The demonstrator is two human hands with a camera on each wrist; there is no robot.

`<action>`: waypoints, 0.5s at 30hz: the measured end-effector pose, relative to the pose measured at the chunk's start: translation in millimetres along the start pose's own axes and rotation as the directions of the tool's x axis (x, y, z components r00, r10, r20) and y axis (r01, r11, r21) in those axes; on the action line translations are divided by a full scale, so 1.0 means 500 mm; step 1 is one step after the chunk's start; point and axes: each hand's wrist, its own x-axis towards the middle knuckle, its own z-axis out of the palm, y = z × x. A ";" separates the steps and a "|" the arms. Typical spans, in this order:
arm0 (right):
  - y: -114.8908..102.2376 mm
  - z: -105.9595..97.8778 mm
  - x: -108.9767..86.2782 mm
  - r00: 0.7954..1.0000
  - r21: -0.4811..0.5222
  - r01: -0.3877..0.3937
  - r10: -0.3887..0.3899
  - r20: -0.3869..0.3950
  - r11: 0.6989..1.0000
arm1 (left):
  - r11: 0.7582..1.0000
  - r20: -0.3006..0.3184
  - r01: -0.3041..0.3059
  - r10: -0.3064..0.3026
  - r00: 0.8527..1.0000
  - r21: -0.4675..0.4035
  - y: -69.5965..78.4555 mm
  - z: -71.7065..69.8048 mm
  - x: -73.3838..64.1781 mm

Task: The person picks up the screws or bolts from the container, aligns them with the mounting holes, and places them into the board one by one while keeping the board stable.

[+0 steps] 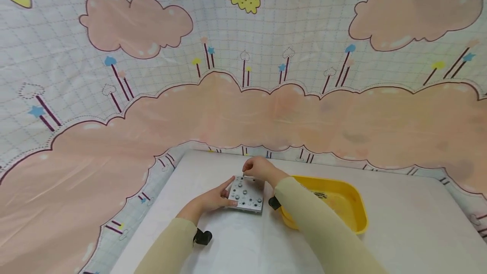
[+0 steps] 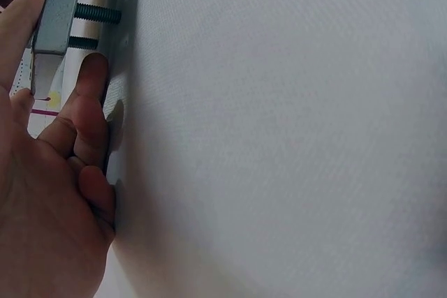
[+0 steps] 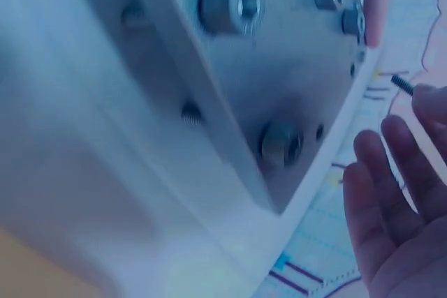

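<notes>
A grey metal plate with holes and several socket head screws is tilted over the white table. My left hand grips its left side, thumb on the near left corner. Threaded screw ends stick out of its underside in the left wrist view. At the far edge, my right hand pinches a small screw between thumb and fingertip, its threaded end pointing out. In the right wrist view, seated screw heads stand proud of the plate's face.
A yellow tray stands right of the plate, partly under the right forearm. Several loose screws lie in it. Behind the white table hangs a cloud-patterned cloth. Each wrist wears a black strap mount.
</notes>
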 end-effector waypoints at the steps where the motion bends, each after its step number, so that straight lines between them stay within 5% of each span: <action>1: -0.004 0.004 0.001 1.000 -0.004 -0.004 0.004 -0.004 1.000 | 1.000 0.000 -0.005 0.005 1.000 0.004 -0.001 0.001 0.001; 15: -0.013 0.042 0.009 0.999 -0.179 0.003 -0.011 -0.043 0.984 | 1.000 -0.003 0.004 -0.004 1.000 -0.026 -0.001 0.002 -0.003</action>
